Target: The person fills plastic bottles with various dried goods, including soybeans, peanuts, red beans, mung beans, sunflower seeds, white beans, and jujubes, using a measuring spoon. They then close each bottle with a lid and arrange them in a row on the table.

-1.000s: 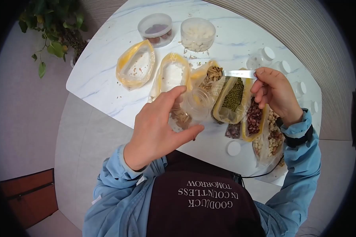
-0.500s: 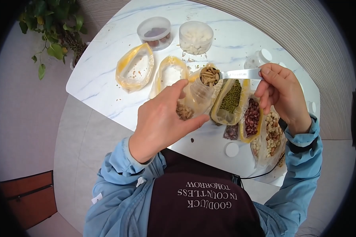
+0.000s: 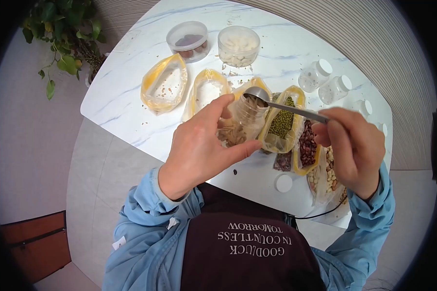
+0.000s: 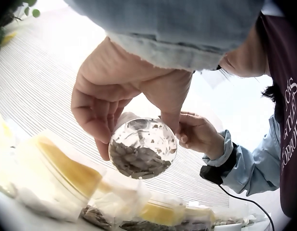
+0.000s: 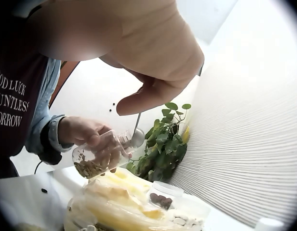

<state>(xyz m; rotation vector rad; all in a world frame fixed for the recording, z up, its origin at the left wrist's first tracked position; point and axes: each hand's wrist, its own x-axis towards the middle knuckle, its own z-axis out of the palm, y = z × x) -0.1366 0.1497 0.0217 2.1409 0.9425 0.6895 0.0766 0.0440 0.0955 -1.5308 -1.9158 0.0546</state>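
Note:
My left hand [image 3: 192, 145] grips a clear plastic jar [image 3: 250, 121] between thumb and fingers, tilted with its mouth toward the right hand. Tan, elongated pieces [image 4: 141, 161] lie heaped along the jar's lower side in the left wrist view. Between thumb and fingers, my right hand [image 3: 354, 148] holds the handle of a metal measuring spoon [image 3: 298, 111]. Its bowl [image 5: 137, 138] is tipped over at the jar mouth, rounded underside showing in the head view. Just below, an open bag of green beans [image 3: 282, 121] stands beside a bag of dark red beans [image 3: 308, 145].
Open yellow-edged bags [image 3: 165, 85] stand to the left. Behind them are a tub of dark red pieces [image 3: 188, 52] and a tub of white pieces [image 3: 239, 48]. White-capped jars [image 3: 315, 75] line the right edge. A white lid [image 3: 283, 183] lies near the front edge.
The spoon, first low at the bag and then raised level with a heap of tan pieces, has turned over at the jar mouth. My right hand has rotated; the left has shifted slightly right.

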